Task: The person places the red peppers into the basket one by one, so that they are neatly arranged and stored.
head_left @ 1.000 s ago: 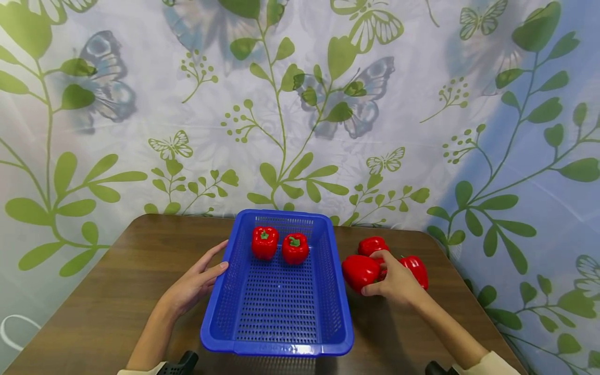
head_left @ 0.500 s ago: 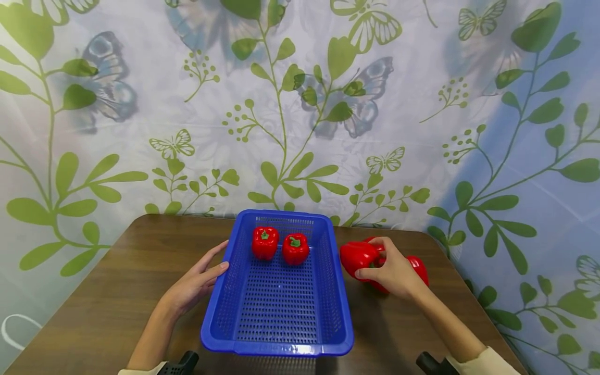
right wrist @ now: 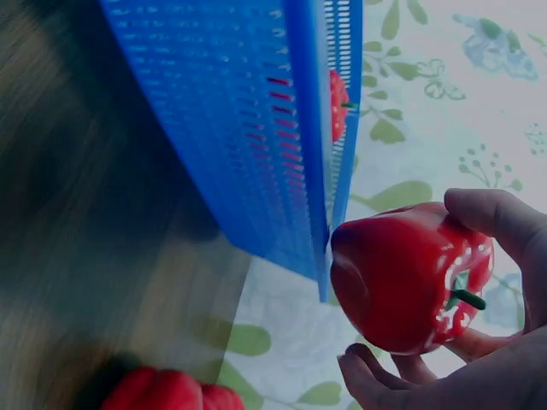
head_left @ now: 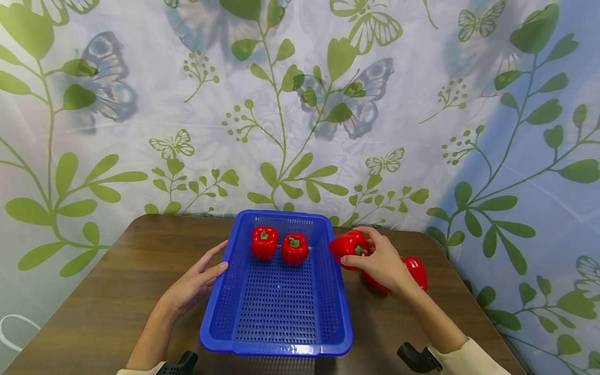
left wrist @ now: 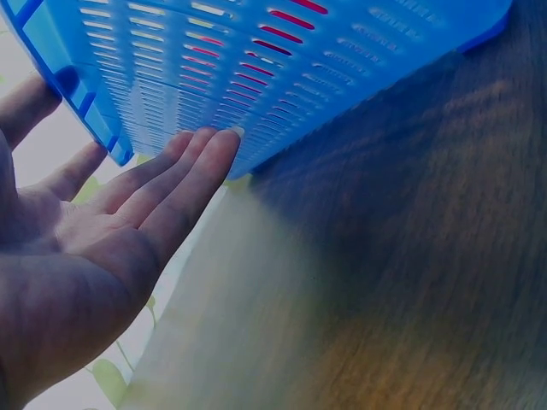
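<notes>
Pepper, red with a green stem, is held in the right hand, thumb and fingers pinching it from opposite sides, at the right rim of the blue basket; rim contact cannot be confirmed. Left hand is at the basket's left side, fingers extended, three lying close together. Two red peppers stand upright inside, toward the far end. Further red peppers, partly hidden, rest on the brown table right of the basket.

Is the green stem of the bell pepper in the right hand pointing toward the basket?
No, in the right wrist view the green stem of the red bell pepper points away from the blue basket.
</notes>
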Available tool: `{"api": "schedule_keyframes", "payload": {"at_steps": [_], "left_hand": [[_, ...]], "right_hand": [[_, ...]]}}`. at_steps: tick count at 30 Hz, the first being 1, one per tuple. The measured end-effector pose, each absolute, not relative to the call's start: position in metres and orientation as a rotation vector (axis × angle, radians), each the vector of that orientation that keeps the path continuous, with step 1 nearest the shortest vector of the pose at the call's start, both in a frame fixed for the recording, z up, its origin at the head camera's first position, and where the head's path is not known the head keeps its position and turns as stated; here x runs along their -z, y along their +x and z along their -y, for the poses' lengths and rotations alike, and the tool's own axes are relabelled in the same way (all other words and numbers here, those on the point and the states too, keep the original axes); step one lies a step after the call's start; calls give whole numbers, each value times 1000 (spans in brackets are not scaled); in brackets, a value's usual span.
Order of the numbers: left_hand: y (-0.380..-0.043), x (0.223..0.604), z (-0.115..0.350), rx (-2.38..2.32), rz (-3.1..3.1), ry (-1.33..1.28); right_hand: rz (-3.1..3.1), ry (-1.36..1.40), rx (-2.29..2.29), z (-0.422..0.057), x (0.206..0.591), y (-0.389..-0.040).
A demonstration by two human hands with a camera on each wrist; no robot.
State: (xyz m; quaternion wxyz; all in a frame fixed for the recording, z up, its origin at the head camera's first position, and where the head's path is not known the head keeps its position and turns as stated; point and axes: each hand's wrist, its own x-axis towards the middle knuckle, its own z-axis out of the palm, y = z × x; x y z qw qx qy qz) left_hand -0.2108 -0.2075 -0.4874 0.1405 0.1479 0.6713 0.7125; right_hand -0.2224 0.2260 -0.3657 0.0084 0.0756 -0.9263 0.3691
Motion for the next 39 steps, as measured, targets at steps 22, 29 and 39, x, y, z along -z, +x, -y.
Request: {"api": "schedule_keyframes", "payload": {"at_steps": [22,29,39], "left_hand": [[-211,489,208,-2069,-1909,441],[-211,488,208,-2071,-1907,437],[-210,488,207,-2074,-1904,445]], "right_hand": [[2760,372,-1361,-173,362,-233],[2773,422,-1346,-149,362,-237],[2794,505,-1371,-115,360,-244]]}}
